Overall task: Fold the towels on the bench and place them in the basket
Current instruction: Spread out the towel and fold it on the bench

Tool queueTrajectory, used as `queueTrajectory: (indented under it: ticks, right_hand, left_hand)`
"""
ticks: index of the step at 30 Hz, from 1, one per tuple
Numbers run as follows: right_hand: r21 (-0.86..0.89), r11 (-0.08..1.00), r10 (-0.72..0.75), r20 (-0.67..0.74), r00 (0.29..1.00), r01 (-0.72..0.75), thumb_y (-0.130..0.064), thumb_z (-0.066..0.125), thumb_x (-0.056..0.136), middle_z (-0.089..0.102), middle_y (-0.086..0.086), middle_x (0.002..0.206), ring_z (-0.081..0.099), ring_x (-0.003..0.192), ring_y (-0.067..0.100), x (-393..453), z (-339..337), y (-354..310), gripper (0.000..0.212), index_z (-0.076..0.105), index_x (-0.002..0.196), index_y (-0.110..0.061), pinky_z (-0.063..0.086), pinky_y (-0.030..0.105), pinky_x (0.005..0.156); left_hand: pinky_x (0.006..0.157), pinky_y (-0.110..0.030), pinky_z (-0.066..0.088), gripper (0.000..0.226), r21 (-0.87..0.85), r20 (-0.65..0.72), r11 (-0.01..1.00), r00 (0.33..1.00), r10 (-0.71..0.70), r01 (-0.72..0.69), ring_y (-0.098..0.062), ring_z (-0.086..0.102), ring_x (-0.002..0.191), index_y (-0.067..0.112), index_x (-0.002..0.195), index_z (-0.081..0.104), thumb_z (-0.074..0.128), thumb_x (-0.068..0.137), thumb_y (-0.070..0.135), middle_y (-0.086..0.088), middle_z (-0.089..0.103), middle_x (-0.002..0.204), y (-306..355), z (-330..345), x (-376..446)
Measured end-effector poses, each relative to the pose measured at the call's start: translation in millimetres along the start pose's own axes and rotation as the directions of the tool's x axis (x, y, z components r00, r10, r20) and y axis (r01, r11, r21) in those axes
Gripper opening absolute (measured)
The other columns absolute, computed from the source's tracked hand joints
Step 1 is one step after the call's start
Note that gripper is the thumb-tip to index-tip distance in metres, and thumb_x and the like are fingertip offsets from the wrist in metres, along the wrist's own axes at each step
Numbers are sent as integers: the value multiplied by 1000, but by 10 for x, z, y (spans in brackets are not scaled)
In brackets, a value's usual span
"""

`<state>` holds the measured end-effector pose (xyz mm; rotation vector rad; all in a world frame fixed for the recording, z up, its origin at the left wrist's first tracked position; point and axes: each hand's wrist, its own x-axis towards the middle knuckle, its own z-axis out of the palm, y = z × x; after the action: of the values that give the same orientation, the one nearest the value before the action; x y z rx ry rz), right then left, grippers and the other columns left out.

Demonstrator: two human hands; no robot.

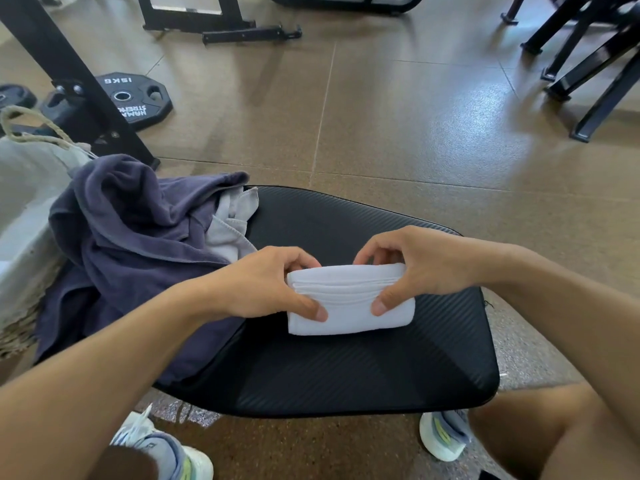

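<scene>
Your left hand and right hand each pinch an end of the folded white towel lying on the black surface, navy towel heaped left, basket beyond it at the left edge.

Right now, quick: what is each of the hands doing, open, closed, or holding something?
Left hand: pinches the left end of the folded white towel.
Right hand: pinches the same towel's right end.
</scene>
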<state>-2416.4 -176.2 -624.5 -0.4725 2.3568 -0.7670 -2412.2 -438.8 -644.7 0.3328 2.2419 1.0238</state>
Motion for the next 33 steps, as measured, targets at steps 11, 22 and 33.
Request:
queueTrajectory:
  ticks: [11, 22, 33]
  right_hand:
    - [-86, 994, -63, -24, 998, 61, -49, 89, 70, 68, -3, 76, 60, 65, 11, -66, -10, -163, 32, 68, 88, -31, 48, 31, 62]
    - [-486, 873, -221, -334, 916, 34, -46, 79, 73, 44, -20, 90, 46, 93, 7, 32, 136, -52, 45, 44, 99, -35, 39, 30, 72]
    - [-168, 982, 36, -305, 952, -91, -63, 83, 65, 62, -16, 102, 59, 94, 6, -69, -11, 49, 53, 65, 108, -39, 49, 31, 89]
  left_hand:
    - [91, -34, 56, 38, -63, 34, 988, 989, 144, -142, -5, 69, 87, 31, 104, 81, 87, 73, 11, 9, 79, 96, -2, -24, 2]
    - [113, -38, 38, 63, 473, -293, 819, 818, 495, -326, -3, 51, 133, 32, 124, 69, 85, 68, 54, 17, 63, 135, -253, 87, 101]
    - [87, -33, 52, 30, 175, -366, 960, 891, 270, -219, -2, 62, 97, 38, 107, 62, 72, 84, 54, 19, 67, 106, -203, 149, 86]
